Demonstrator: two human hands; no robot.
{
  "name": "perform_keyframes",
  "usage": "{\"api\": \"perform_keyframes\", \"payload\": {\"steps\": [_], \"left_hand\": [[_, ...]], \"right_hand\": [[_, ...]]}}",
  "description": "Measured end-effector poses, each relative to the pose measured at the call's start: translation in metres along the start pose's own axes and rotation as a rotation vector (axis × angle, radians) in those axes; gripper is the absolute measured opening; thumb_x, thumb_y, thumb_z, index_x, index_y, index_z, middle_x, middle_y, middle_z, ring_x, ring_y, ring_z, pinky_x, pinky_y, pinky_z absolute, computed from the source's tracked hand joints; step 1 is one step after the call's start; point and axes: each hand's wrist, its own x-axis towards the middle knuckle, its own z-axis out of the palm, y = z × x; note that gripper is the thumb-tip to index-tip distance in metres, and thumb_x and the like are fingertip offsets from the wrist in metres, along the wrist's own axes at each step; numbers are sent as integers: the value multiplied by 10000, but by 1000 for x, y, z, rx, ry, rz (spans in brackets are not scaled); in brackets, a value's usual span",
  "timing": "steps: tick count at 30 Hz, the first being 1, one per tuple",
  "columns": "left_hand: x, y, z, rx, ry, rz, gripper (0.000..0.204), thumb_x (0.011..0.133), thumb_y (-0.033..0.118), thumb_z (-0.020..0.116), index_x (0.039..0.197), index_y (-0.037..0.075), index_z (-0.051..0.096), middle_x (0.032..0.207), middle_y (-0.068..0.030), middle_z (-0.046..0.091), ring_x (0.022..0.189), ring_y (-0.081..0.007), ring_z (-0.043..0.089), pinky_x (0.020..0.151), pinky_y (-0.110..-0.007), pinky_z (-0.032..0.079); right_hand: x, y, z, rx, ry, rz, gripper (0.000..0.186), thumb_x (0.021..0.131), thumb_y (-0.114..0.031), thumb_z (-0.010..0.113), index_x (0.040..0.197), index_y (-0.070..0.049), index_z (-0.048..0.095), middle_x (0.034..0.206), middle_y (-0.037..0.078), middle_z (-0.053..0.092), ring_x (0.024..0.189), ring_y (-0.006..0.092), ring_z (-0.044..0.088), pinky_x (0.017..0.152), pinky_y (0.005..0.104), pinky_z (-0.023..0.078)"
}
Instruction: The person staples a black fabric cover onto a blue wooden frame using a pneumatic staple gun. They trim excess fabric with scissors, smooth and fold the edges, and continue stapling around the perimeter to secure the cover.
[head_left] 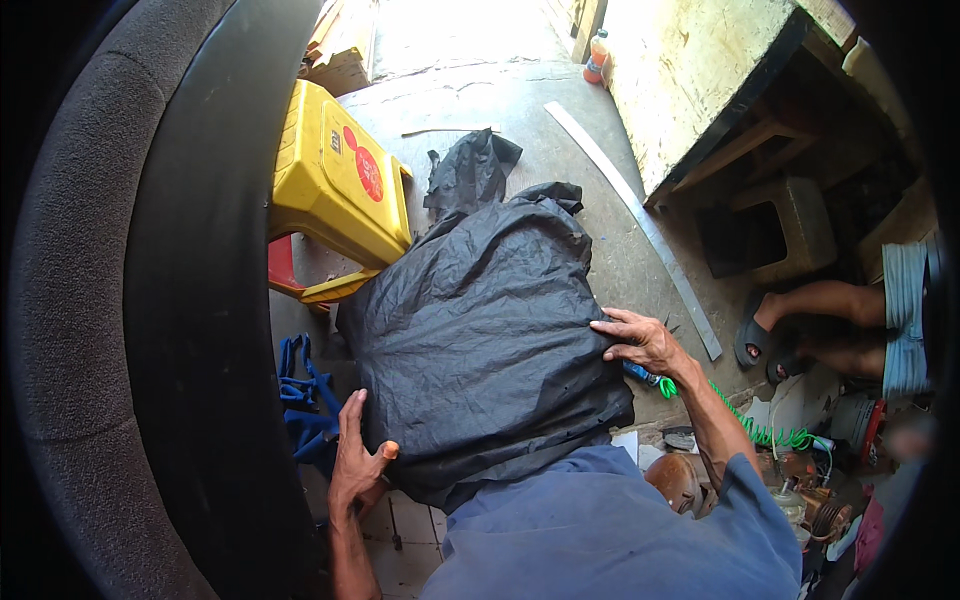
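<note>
Concrete floor (pixel 560 140), grey and worn, runs up to a brightly lit opening at the top of the view. Black cloth (pixel 480 320), creased, lies spread directly before the person's torso; whatever supports it is hidden. Left hand (pixel 356 462): unclenched, fingers extended, thumb held apart, at the cloth's lower left edge; contact cannot be told. Right hand (pixel 650 345): unclenched, fingers slightly bent and parted, fingertips resting on the cloth's right edge; no pinch seen. Yellow stool (pixel 335 190) tipped, near the cloth's upper left; blue fabric (pixel 312 415) near the left hand. Right side: long flat strip (pixel 645 232) on the floor, green coiled hose (pixel 765 432) beyond the right forearm.
</note>
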Motion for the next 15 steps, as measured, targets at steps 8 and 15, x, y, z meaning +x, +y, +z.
{"api": "perform_keyframes", "payload": {"steps": [8,15], "left_hand": [[10,-82,6,-706,-70,-390,953,913,512,782,1551,41,255,1304,-156,638,1183,-222,627,1016,-363,499],[19,-8,-12,-531,310,-84,662,967,206,777,1496,114,390,1119,-101,684,1069,-159,633,924,-268,498]], "right_hand": [[-3,16,-20,111,-195,303,986,778,-348,905,1607,-179,398,1430,211,613,1262,409,622,1074,480,508],[20,6,-28,88,-106,108,885,856,-515,805,1598,-202,436,1346,190,615,1219,322,613,1051,406,463]]}}
